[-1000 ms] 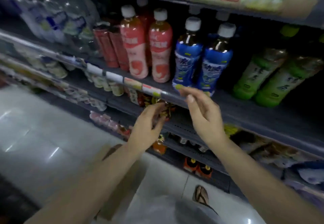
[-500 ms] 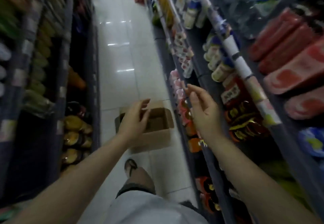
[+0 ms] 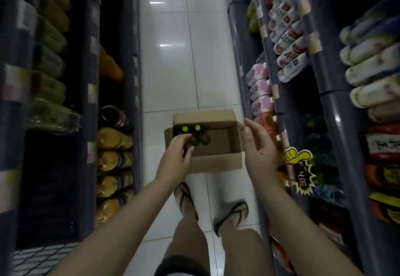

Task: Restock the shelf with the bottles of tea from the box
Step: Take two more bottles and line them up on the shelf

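An open cardboard box (image 3: 218,163) stands on the white tiled floor in the aisle. In its left part stand dark tea bottles with bright green caps (image 3: 191,128); two caps show, and more bottles lie dim beside them. My left hand (image 3: 177,156) hangs over the box's left edge, fingers curled down at the bottles; whether it grips one is hidden. My right hand (image 3: 258,146) hovers at the box's right wall, fingers spread and empty. The shelf (image 3: 281,111) runs along the right side.
Shelving (image 3: 91,102) with yellow and green packs lines the left side. The right shelves hold pink, white and red bottles and a yellow thumbs-up price tag (image 3: 299,156). My feet in flip-flops (image 3: 186,200) stand just behind the box.
My view swung from the shelf of bottles down to the aisle floor. Both hands dropped from the shelf edge to the box, the left one reaching onto the bottles.
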`<state>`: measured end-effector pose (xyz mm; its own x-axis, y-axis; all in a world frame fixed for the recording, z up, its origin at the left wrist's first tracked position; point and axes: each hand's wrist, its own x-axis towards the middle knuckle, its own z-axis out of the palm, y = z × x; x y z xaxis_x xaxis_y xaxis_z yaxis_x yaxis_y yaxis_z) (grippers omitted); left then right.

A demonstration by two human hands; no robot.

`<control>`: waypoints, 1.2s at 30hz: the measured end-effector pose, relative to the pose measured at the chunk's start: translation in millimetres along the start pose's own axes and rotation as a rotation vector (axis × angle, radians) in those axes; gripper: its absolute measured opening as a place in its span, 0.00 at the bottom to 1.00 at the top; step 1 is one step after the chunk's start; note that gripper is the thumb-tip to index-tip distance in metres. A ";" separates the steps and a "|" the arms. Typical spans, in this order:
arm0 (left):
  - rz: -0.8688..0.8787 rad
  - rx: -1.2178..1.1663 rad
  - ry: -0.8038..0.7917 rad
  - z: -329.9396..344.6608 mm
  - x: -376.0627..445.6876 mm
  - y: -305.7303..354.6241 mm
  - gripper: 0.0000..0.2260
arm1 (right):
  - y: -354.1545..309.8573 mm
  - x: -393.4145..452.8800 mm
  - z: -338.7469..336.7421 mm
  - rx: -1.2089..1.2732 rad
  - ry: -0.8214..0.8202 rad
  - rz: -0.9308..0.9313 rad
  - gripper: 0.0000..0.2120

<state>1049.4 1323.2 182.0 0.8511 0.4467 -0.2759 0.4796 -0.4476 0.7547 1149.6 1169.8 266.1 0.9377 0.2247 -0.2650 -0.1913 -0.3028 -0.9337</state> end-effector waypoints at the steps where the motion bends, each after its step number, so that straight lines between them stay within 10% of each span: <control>1: -0.012 -0.010 -0.006 4.5 7.0 -9.6 0.16 | 7.3 6.9 5.1 -0.005 -0.009 0.010 0.10; 26: -0.426 -0.110 0.160 238.5 218.0 -267.4 0.19 | 404.3 240.6 130.4 -0.388 -0.328 0.185 0.15; 36: -0.648 0.003 0.116 271.6 260.4 -292.2 0.21 | 478.5 255.4 178.2 -0.631 -0.435 0.167 0.32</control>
<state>1188.8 1359.9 -272.0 0.3611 0.7073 -0.6077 0.8881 -0.0620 0.4555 1245.9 1247.3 -291.2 0.6885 0.4329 -0.5820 0.0031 -0.8042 -0.5944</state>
